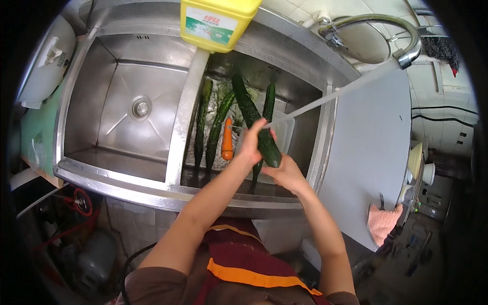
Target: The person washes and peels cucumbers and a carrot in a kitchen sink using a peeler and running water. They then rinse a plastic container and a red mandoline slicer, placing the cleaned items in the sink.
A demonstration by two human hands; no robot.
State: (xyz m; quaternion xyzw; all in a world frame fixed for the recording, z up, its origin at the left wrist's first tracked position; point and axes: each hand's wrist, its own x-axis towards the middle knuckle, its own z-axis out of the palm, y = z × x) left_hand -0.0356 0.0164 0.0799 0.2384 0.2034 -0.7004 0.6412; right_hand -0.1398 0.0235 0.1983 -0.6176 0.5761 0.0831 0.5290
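A long, thick dark-green gourd [248, 105] lies slantwise across the right sink basin, held in both hands. My left hand [252, 143] wraps its middle, with the thumb on top. Around its near end my right hand [285, 172] is closed. Water [324, 100] streams from the faucet [406, 57] onto the gourd near my left hand. Below is a translucent plastic tub [290, 131], partly hidden by my hands. A slimmer cucumber [269, 101] passes behind the gourd. To the left lie a carrot [227, 141] and two cucumbers [219, 131] [203, 127].
A yellow plastic bucket [217, 28] with a printed label stands at the back, over the divider [187, 114]. The left steel basin [148, 87] has a drain [141, 107]. Right of the sink is a grey countertop [366, 152] with a pink cloth [383, 225] at its near corner.
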